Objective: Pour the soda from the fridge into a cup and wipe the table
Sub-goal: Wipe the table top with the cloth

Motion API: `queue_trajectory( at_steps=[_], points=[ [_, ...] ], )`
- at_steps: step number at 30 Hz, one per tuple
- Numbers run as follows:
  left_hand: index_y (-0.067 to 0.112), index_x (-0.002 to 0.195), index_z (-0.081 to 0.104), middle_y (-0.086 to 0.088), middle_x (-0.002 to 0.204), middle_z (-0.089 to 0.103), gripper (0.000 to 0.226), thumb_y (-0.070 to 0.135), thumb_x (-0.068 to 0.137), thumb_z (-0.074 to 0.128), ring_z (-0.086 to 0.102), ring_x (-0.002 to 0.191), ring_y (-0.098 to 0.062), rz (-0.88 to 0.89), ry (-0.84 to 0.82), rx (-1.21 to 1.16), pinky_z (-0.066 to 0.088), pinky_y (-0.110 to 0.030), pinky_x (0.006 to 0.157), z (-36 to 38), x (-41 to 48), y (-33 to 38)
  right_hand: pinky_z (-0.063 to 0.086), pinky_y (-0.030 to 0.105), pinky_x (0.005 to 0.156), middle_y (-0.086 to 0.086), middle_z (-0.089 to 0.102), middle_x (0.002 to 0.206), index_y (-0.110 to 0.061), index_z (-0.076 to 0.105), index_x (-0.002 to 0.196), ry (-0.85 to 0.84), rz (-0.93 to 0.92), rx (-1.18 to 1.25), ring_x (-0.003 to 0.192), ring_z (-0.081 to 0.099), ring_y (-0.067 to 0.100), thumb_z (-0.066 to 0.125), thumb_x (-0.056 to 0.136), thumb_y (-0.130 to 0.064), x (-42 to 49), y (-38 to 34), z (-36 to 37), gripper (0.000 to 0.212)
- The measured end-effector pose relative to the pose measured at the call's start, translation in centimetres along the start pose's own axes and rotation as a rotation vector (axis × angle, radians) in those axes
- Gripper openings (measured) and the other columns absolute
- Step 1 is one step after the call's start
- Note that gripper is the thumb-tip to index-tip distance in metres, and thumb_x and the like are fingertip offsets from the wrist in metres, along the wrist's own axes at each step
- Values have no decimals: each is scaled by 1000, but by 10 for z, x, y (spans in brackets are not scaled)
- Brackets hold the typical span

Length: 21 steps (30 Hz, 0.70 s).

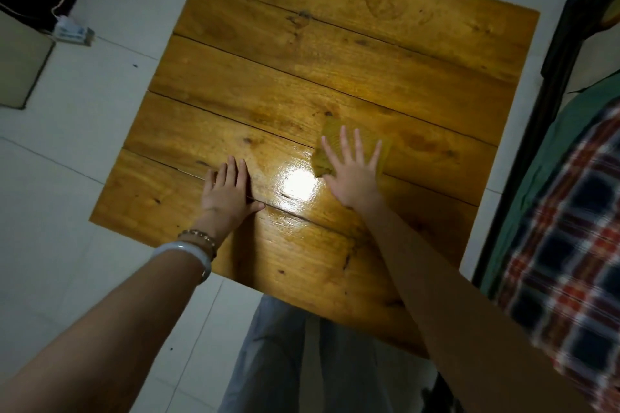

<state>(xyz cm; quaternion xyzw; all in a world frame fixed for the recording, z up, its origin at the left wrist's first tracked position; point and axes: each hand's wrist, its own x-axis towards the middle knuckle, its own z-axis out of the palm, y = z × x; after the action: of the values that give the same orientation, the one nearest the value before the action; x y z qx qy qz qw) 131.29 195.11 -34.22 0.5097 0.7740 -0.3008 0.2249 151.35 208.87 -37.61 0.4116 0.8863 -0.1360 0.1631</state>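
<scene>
A yellow-brown cloth [330, 136] lies flat on the wooden plank table [335, 54], right of its middle. My right hand [352, 171] presses down on the cloth with fingers straight and spread. My left hand [226, 191] rests flat on the bare tabletop to the left of the cloth, fingers together. A bright glare on the glossy wood sits between the two hands. No soda or cup is in view.
White tiled floor [100, 111] surrounds the table. A power strip with a white cable [72, 32] lies on the floor at the far left beside a beige box [20, 60]. Dark furniture with green fabric [563, 151] borders the table's right side.
</scene>
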Motion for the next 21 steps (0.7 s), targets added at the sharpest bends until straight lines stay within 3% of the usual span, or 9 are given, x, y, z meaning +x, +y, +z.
queue_trajectory(
  at_steps=[3,6,8,11,14,17,19,21],
  points=[
    [11,148,-16,-12,157,-13,100,73,84,30,-3,146,-24,10,32,-31,2,-43,117,5,-2,-4,-20,65,102,4,-23,152,-39,-12,145,-103,-289,-82,139,-23,32,36,88,-61,-51,-35,25,78],
    [12,148,-16,-11,158,-12,100,73,83,29,-2,146,-23,25,59,-66,3,-43,117,7,-4,-7,-9,67,106,6,3,157,-37,9,147,-130,-459,-100,143,-2,32,62,70,-54,-111,-14,52,95],
    [12,148,-15,-11,158,-11,100,73,83,30,-2,146,-24,38,74,-77,5,-43,118,8,-4,-7,6,68,106,4,17,155,-38,17,146,-136,-460,-140,142,11,31,71,54,-51,-131,24,58,107],
    [11,147,-18,-11,157,-13,100,73,83,29,-5,146,-24,20,58,-66,4,-42,118,8,-3,-6,9,70,104,3,13,156,-41,5,146,-95,-285,-110,143,-1,30,74,58,-50,-114,79,47,112],
    [10,146,-20,-12,157,-15,99,70,85,30,-7,146,-24,-1,26,-50,3,-42,118,5,-3,-3,-1,71,105,5,-6,157,-41,-6,144,-11,2,18,142,-13,30,62,78,-41,-53,93,17,95],
    [6,146,-18,-15,157,-13,99,67,87,34,-6,146,-26,-16,20,-13,3,-42,117,1,-2,3,-11,69,105,5,-19,155,-38,-11,144,13,242,151,141,-17,32,30,93,-53,4,47,-12,68],
    [6,146,-18,-15,157,-13,99,67,87,34,-5,146,-27,-19,25,-10,3,-42,117,2,0,4,-16,66,104,5,-18,155,-34,3,147,-13,188,174,141,-17,32,16,93,-60,17,4,-18,61],
    [8,147,-17,-13,157,-12,99,68,86,34,-4,146,-26,-9,44,-38,4,-42,117,6,-1,2,-17,65,104,4,-14,156,-29,26,144,-50,-47,83,141,-18,31,18,91,-62,-1,-34,-4,63]
  ],
)
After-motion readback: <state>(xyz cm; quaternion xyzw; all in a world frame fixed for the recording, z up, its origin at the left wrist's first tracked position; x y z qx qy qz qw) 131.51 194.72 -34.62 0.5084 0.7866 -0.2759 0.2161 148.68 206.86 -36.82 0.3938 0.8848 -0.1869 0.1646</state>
